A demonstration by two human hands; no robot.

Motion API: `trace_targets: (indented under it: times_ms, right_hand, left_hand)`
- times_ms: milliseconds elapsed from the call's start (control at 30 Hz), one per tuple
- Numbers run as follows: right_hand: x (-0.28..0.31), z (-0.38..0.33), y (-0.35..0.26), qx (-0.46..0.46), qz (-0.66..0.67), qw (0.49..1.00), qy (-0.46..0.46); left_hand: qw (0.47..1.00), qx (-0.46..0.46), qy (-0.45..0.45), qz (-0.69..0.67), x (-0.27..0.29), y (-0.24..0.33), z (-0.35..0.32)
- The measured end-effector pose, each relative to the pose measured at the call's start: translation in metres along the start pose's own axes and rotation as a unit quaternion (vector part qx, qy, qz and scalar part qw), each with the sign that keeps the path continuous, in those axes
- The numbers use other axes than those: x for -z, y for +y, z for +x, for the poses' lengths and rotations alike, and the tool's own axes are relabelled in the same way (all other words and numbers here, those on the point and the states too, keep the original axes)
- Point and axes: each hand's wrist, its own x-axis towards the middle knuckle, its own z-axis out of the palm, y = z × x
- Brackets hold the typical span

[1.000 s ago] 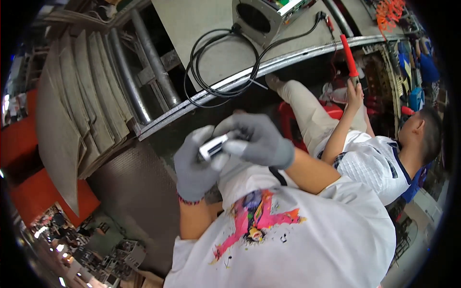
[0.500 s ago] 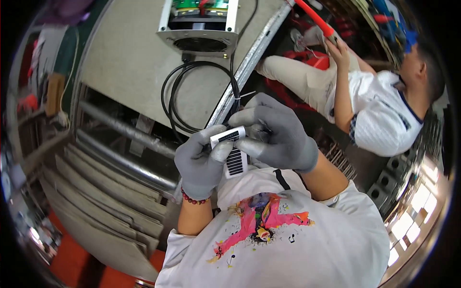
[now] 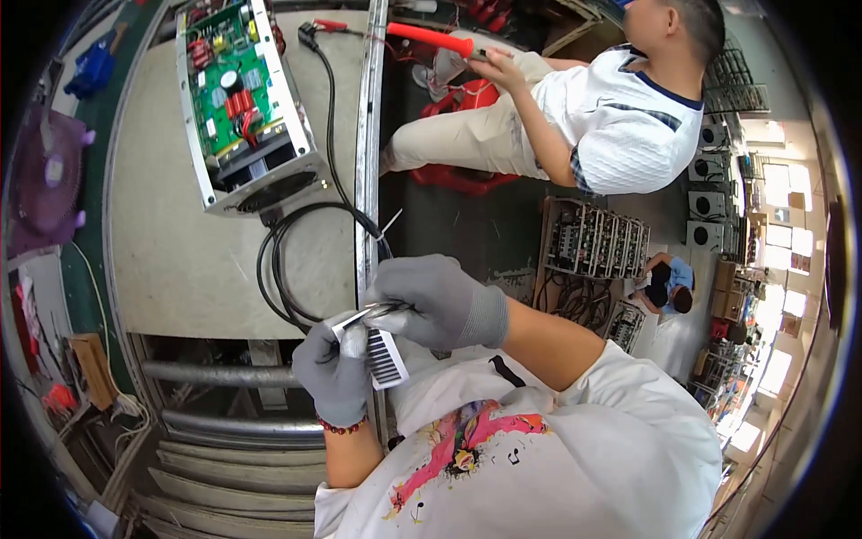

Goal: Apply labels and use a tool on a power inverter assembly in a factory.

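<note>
Fingers (image 3: pixel 356 344) of the left hand (image 3: pixel 330 373) and right hand (image 3: pixel 438 302) pinch closed on the black-striped white strip (image 3: pixel 387 361) at lower centre, its top now turned edge-on, so both seem occupied with it

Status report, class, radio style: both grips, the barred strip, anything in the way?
Left grip: shut on strip. Right grip: pinching at its upper end. Strip: partly covered, dark bars showing. No obstruction seen; cable coil just beyond.
</note>
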Motion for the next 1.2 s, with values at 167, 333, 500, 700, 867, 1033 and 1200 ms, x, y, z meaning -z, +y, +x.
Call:
trace_targets:
  times_ms: [167,333,500,700,867,1033,1200]
  right_hand:
    - [-0.001,-0.012,0.002,0.006,-0.037,0.999,0.034]
    - [0.006,-0.022,0.000,-0.019,-0.060,0.997,0.053]
    - [0.012,-0.027,0.002,-0.024,-0.057,0.996,0.072]
    - [0.015,-0.026,-0.006,-0.038,-0.049,0.995,0.076]
    - [0.034,-0.030,-0.029,-0.008,0.043,0.993,0.109]
    - [0.035,-0.030,-0.044,0.047,-0.227,0.969,0.088]
    - [0.032,-0.034,-0.045,0.063,-0.267,0.957,0.092]
  left_hand:
    - [1.000,-0.016,-0.003,0.013,-0.008,-0.003,0.001]
    - [1.000,-0.016,-0.022,0.003,-0.019,-0.003,0.004]
    - [0.996,0.017,-0.069,-0.047,-0.024,0.005,0.006]
    - [0.995,0.005,-0.093,-0.021,-0.026,0.012,0.008]
    - [0.999,0.010,-0.022,-0.021,-0.013,0.019,0.002]
    - [0.998,-0.009,-0.045,-0.031,-0.009,0.028,-0.006]
    - [0.997,-0.062,-0.042,0.007,-0.009,0.032,-0.008]
